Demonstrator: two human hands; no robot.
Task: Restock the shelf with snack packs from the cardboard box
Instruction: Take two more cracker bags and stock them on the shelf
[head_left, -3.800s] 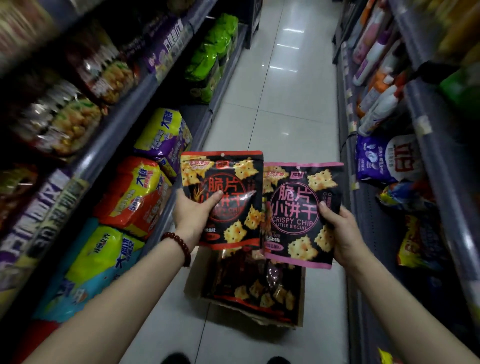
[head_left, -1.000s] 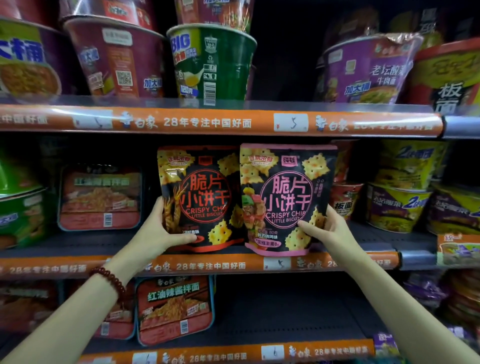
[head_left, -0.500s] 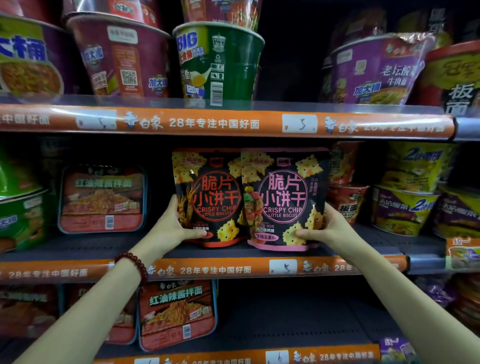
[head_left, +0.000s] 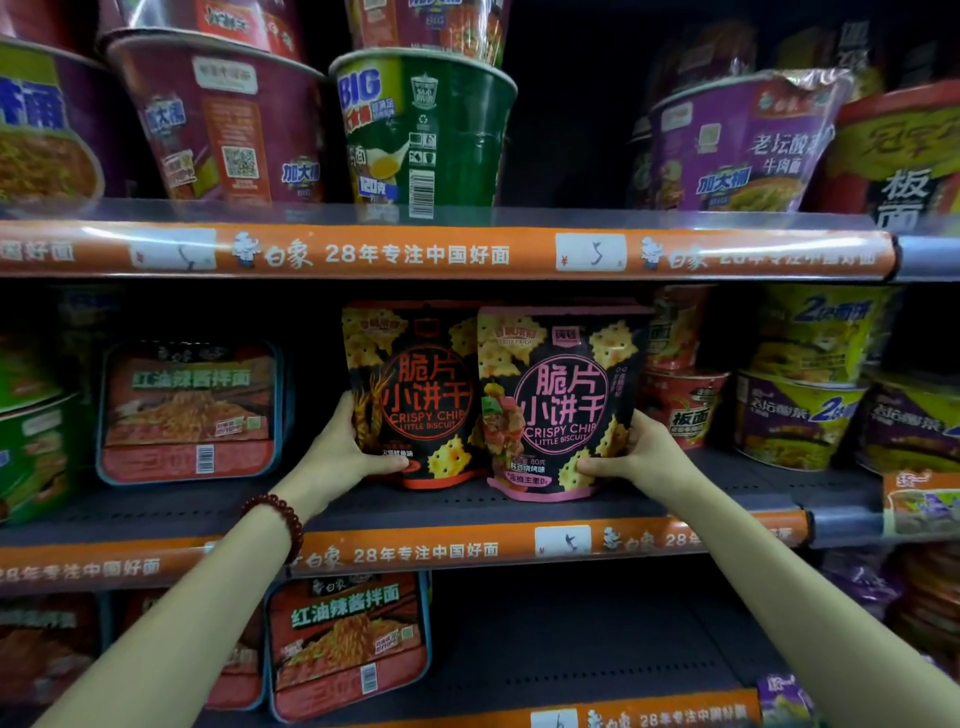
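Two black biscuit packs stand side by side on the middle shelf. The red-trimmed snack pack is on the left, and my left hand grips its lower left edge, thumb across the front. The pink-trimmed snack pack overlaps it slightly on the right, and my right hand grips its lower right corner, thumb on the front. Both packs are upright with their bottoms at the shelf surface. The cardboard box is out of view.
A flat noodle tray stands left of the packs. Red noodle cups and yellow-purple bowls sit close on the right. Large noodle cups fill the upper shelf. Another noodle tray is on the lower shelf.
I turned from the aisle and box to face the shelf. Over the last second both packs moved deeper into the middle shelf and lower, down to its surface.
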